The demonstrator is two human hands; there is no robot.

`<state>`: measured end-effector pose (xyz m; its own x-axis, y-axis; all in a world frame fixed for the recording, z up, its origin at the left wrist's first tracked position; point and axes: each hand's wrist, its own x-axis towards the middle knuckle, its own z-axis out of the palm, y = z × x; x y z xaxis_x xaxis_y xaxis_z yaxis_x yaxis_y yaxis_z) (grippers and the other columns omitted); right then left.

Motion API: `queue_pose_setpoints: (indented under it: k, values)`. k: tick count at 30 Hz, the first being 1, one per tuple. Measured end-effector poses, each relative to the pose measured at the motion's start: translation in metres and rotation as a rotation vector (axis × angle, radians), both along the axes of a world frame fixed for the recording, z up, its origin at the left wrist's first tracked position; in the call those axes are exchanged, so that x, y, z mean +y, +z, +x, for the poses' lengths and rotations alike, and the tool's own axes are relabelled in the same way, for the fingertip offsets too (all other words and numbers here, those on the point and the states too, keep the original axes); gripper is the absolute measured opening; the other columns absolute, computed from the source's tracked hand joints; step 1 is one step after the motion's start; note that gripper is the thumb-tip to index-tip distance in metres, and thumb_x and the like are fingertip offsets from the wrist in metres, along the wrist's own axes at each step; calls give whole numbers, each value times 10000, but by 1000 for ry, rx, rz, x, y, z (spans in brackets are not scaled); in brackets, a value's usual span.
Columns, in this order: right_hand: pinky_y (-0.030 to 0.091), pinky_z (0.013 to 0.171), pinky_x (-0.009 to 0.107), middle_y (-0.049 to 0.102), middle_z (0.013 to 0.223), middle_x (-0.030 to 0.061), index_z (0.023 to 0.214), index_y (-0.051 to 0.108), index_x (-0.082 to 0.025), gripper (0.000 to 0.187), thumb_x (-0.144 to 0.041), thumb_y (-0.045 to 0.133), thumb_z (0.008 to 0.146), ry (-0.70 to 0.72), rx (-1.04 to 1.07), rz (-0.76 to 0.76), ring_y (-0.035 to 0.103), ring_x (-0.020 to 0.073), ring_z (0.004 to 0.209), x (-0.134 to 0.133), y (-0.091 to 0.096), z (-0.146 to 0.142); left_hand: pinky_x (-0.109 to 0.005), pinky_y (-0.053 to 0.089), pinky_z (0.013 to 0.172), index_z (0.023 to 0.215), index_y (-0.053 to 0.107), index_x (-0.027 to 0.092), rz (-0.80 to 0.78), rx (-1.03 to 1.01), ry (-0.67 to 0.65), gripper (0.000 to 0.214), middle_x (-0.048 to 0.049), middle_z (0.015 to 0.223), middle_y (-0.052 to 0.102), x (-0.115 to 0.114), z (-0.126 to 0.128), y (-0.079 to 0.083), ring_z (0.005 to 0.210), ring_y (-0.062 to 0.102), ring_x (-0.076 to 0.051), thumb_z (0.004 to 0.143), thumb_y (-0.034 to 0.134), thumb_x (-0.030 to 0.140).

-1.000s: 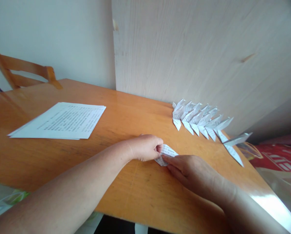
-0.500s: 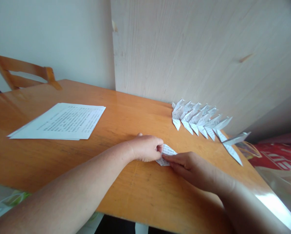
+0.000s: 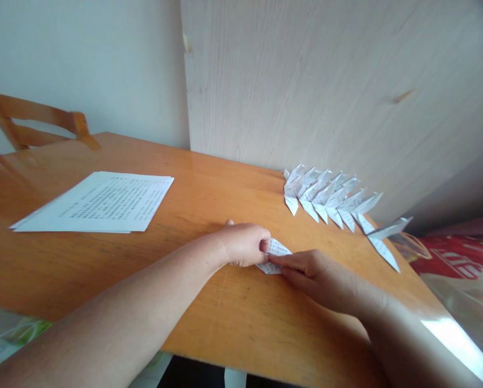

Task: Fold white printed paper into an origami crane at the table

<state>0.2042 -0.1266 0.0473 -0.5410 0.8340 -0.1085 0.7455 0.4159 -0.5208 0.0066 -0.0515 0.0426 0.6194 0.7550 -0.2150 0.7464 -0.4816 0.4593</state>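
"Resting folded paper (image 3: 277, 247) on the tabletop (image 3: 229, 318), why?"

"Probably for firm backing: the left hand (image 3: 246, 245) closes curled fingers on one end, the right hand (image 3: 315, 274) presses extended fingers over it. Whether those pinch, I can't tell."

"And the folded pieces (image 3: 326, 195) beyond the right hand?"

"Nested closely, perhaps to save room. Printed sheets (image 3: 112, 202) lie left of the left hand, apparently out of the way."

Two hands (image 3: 247, 245) (image 3: 314, 275), one creased paper (image 3: 279, 247), one paper stack (image 3: 104, 202), one folded-paper row (image 3: 328, 198), one chair (image 3: 43, 110), one table (image 3: 229, 318)
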Motion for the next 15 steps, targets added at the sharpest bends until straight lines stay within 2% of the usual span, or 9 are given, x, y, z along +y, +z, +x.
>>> queue_pose_setpoints:
  k: [8,15]
  values:
    - [463,732,249,754,934,-39,1130,700,-324,335,-184,448,958,-10,-37,72,666,153,772,-5,9,-2,-461,348,938,839,661,271,3,-14,-22,173,37,847,707,1,-1,1,821,620,-197,765,659,428]
    - [446,653,259,760,819,3,1015,733,-291,270,-196,497,923,-28,-195,224,679,172,698,-14,6,-6,-471,340,941,815,661,263,24,-42,-30,161,37,835,704,0,-2,0,822,618,-198,773,654,418]
